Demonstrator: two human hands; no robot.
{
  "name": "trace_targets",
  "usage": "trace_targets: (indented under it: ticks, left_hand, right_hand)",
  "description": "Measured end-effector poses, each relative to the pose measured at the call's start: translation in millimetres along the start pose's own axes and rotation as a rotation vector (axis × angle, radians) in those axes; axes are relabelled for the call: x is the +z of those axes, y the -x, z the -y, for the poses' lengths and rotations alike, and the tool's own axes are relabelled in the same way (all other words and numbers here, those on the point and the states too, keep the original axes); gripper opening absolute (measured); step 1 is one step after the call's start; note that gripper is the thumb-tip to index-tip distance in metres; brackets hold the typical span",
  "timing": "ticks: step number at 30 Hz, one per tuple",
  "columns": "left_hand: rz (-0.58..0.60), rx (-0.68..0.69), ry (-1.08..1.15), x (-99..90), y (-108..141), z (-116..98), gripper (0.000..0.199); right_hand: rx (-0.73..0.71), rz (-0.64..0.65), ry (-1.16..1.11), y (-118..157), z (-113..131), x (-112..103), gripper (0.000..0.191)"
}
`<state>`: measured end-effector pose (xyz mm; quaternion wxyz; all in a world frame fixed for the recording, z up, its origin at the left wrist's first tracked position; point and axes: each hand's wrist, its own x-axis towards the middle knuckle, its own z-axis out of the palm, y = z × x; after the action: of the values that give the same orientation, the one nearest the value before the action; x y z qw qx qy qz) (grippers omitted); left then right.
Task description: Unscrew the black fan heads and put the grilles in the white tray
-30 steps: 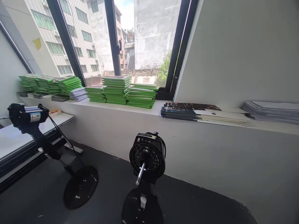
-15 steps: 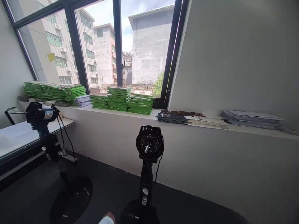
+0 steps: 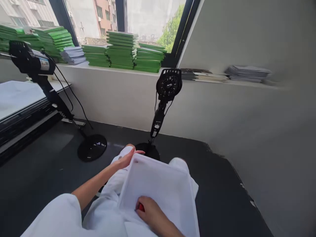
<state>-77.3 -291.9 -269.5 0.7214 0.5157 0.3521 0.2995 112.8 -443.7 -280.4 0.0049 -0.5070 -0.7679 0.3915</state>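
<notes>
A shallow white plastic tray [image 3: 161, 174] rests on my lap, tilted a little. My left hand [image 3: 126, 159] is at its far left corner, closed around the outside of the rim, with a fingertip showing past the corner. Inside the tray, low on the left, my right hand [image 3: 149, 210] is curled around a small red object [image 3: 141, 207]. Only a bit of red shows between thumb and fingers, so its kind is unclear.
Two black fan stands without blades, one ahead [image 3: 169, 86] and one at left [image 3: 32, 61], stand on the dark floor. Stacks of green-edged booklets [image 3: 120, 52] and grey papers [image 3: 248, 73] line the windowsill. A white table [image 3: 19, 95] is at left.
The view has tilted down. My lap, the white tray and both hands now show, where only a bit of one knee was visible before.
</notes>
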Motion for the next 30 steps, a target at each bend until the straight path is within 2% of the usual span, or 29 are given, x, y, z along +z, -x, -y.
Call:
trace_targets:
  ticks: [1,2,4,6,8,9,11,12,14,16,18,21,24,26,28,30]
  left_hand:
    - [0.005,-0.033,0.024,0.2,18,14,0.053]
    - [-0.008,-0.051,0.037,-0.4,33,24,0.056]
    - [-0.095,-0.054,0.035,-3.4,52,29,0.06]
    - [-0.219,-0.052,0.038,-8.2,58,23,0.057]
    - [-0.294,-0.043,0.079,-14.6,54,14,0.052]
    - [-0.3,-0.038,0.102,-18.5,49,9,0.053]
    - [-0.288,-0.038,0.126,-27.2,35,2,0.053]
    - [-0.283,-0.048,0.126,-31.4,28,-1,0.051]
    - [-0.272,-0.068,0.111,-38.5,11,-4,0.047]
    - [-0.241,-0.084,0.102,-42.9,-4,-3,0.046]
    - [-0.204,-0.109,0.111,-44.8,-17,2,0.045]
    - [-0.196,-0.158,0.115,-44.7,-34,14,0.042]
    - [-0.21,-0.158,0.079,-44.3,-46,22,0.041]
    - [-0.207,-0.149,0.052,-44.4,-52,23,0.04]
    - [-0.201,-0.142,0.028,-44.8,-57,24,0.036]
    - [-0.207,-0.143,0.011,-45.2,-61,25,0.031]
  right_hand:
    - [0.02,0.046,-0.037,6,4,13,0.005]
    - [0.032,0.075,-0.071,10,7,19,0.005]
    - [0.039,0.071,-0.133,18,12,14,0.017]
    - [0.046,-0.003,-0.195,29,14,-12,0.018]
    - [0.095,-0.169,-0.246,44,10,-53,0.032]
    - [0.148,-0.305,-0.273,53,6,-75,0.039]
    - [0.304,-0.72,-0.38,67,-5,-115,0.041]
    - [0.345,-0.826,-0.39,71,-12,-131,0.043]
    - [0.37,-0.862,-0.404,70,-25,-152,0.044]
    - [0.309,-0.739,-0.319,54,-35,-155,0.04]
    - [0.18,-0.501,-0.153,25,-42,-142,0.034]
    - [-0.072,-0.122,0.197,-26,-44,-99,0.032]
    - [-0.191,-0.029,0.335,-66,-38,-47,0.029]
    - [-0.293,-0.003,0.41,-82,-34,-18,0.038]
    - [-0.406,0.002,0.471,-92,-34,3,0.053]
    - [-0.501,-0.01,0.515,-99,-39,18,0.057]
